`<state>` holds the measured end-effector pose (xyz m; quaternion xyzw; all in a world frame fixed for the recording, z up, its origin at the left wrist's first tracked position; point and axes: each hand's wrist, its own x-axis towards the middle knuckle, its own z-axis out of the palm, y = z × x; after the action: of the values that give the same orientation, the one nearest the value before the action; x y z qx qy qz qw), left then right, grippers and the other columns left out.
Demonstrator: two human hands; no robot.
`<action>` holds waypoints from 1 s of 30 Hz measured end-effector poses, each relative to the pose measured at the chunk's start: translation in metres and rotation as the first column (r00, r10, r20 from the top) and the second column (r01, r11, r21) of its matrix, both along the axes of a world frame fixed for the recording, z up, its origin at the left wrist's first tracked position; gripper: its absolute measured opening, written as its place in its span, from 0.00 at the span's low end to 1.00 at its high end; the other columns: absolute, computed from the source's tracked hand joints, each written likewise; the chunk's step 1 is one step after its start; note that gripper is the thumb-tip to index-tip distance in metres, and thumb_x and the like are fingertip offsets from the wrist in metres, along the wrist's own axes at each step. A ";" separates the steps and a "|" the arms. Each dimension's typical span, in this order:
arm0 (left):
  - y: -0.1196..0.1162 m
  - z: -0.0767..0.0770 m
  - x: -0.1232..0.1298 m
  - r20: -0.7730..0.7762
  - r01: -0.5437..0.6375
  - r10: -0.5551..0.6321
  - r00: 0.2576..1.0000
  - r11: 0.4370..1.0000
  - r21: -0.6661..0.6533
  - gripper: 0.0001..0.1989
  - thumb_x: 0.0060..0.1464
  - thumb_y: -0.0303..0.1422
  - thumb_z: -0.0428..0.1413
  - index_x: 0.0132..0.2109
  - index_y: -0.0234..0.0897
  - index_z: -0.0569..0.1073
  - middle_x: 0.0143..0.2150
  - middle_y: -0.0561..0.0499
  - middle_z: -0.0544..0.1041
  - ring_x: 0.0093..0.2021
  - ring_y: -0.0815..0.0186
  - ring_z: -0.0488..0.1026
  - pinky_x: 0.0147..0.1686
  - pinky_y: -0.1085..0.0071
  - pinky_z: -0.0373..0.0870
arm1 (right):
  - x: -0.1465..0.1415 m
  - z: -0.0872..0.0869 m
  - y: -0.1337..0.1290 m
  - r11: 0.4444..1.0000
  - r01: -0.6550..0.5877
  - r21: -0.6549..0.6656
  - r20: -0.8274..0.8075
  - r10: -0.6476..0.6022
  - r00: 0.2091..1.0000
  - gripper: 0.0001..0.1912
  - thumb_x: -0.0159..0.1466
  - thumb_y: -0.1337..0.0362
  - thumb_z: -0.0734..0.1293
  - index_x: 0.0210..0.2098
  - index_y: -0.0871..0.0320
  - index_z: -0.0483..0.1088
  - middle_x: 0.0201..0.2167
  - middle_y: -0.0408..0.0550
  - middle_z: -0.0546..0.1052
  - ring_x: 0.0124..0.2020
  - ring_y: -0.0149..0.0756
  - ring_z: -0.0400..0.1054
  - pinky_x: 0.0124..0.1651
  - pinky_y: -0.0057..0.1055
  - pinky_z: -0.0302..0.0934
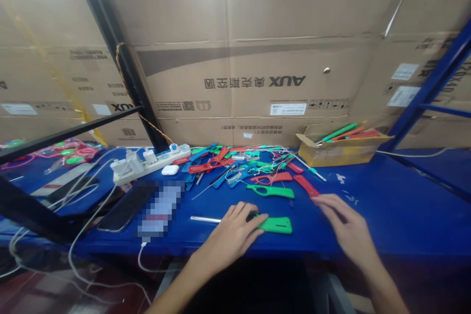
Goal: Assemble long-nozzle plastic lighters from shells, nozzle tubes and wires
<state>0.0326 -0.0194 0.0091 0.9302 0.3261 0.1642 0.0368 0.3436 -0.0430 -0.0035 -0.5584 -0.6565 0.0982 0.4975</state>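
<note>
Holding, in half-closed left hand (241, 228), the green lighter (278, 225) with silver rod (205, 219), near front edge of the blue table (408, 206). Touching, with loosely bent right hand (348, 228), the near end of red casing (306, 185) (cannot tell if firmly gripped), at right edge of coloured pile (221, 158).

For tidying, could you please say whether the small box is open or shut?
Open: coloured pieces stick out of the small box.

Upside-down "AUX 奥克斯空调" lettering (288, 82) on cardboard (253, 14).
</note>
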 end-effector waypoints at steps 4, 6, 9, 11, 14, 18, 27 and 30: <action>-0.001 0.001 0.000 0.003 -0.011 0.011 1.000 1.000 0.006 0.18 0.72 0.38 0.48 0.65 0.46 0.68 0.56 0.46 0.70 0.54 0.56 0.68 0.54 0.54 0.68 | -0.044 -0.001 0.003 0.975 -0.220 -0.021 0.031 0.220 0.975 0.13 0.71 0.54 0.64 0.41 0.51 0.79 0.40 0.49 0.82 0.43 0.42 0.77 0.48 0.36 0.72; -0.001 0.001 0.000 0.005 -0.009 0.009 1.000 1.000 0.000 0.18 0.72 0.38 0.48 0.65 0.46 0.68 0.56 0.46 0.70 0.54 0.56 0.68 0.54 0.54 0.68 | -0.047 -0.002 0.003 0.972 -0.230 -0.036 0.044 0.232 0.972 0.13 0.71 0.53 0.64 0.42 0.51 0.78 0.40 0.49 0.82 0.42 0.43 0.77 0.47 0.36 0.72; 0.000 0.000 0.000 0.014 -0.002 0.002 1.000 1.000 0.003 0.18 0.72 0.38 0.49 0.65 0.46 0.67 0.56 0.45 0.70 0.54 0.56 0.67 0.54 0.55 0.68 | -0.043 -0.004 0.002 0.965 -0.248 -0.088 0.068 0.254 0.965 0.13 0.71 0.53 0.64 0.39 0.52 0.77 0.38 0.49 0.80 0.40 0.41 0.76 0.45 0.35 0.71; 0.000 -0.001 0.000 0.018 0.000 0.000 1.000 1.000 0.008 0.18 0.72 0.38 0.48 0.65 0.46 0.67 0.56 0.45 0.70 0.54 0.56 0.67 0.54 0.55 0.68 | -0.041 -0.004 0.002 0.950 -0.290 -0.112 0.087 0.300 0.950 0.13 0.71 0.54 0.64 0.37 0.52 0.76 0.37 0.49 0.80 0.40 0.41 0.75 0.45 0.34 0.70; 0.001 -0.002 0.000 0.019 0.001 -0.001 1.000 1.000 0.014 0.18 0.72 0.38 0.48 0.65 0.46 0.67 0.56 0.45 0.70 0.54 0.57 0.67 0.53 0.56 0.68 | -0.042 -0.004 0.001 0.935 -0.331 -0.129 0.098 0.345 0.934 0.11 0.72 0.57 0.63 0.38 0.52 0.74 0.39 0.48 0.79 0.43 0.41 0.74 0.47 0.35 0.68; 0.000 -0.001 0.000 0.015 0.003 -0.003 1.000 1.000 0.011 0.18 0.72 0.37 0.49 0.65 0.46 0.67 0.56 0.45 0.70 0.54 0.56 0.67 0.53 0.56 0.68 | -0.043 -0.006 0.002 0.933 -0.332 -0.142 0.098 0.347 0.933 0.09 0.72 0.58 0.63 0.38 0.52 0.73 0.38 0.47 0.78 0.43 0.40 0.72 0.47 0.35 0.67; 0.000 0.000 0.000 0.035 0.008 -0.009 0.999 1.000 0.016 0.18 0.72 0.37 0.50 0.65 0.45 0.68 0.55 0.45 0.71 0.53 0.57 0.68 0.52 0.57 0.68 | -0.042 -0.004 0.003 0.928 -0.352 -0.121 0.153 0.368 0.917 0.10 0.73 0.58 0.63 0.37 0.52 0.73 0.38 0.48 0.78 0.42 0.41 0.72 0.47 0.36 0.67; 0.000 -0.001 0.000 0.042 0.006 -0.007 0.999 1.000 0.019 0.18 0.71 0.37 0.50 0.65 0.46 0.68 0.55 0.46 0.71 0.53 0.57 0.68 0.53 0.56 0.68 | -0.043 -0.003 0.002 0.930 -0.350 -0.113 0.160 0.365 0.917 0.11 0.73 0.58 0.62 0.37 0.52 0.73 0.38 0.48 0.78 0.42 0.41 0.72 0.46 0.37 0.68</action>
<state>0.0327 -0.0197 0.0082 0.9279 0.3207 0.1867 0.0351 0.3003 -0.0410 -0.0064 -0.4554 -0.7847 0.1642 0.3872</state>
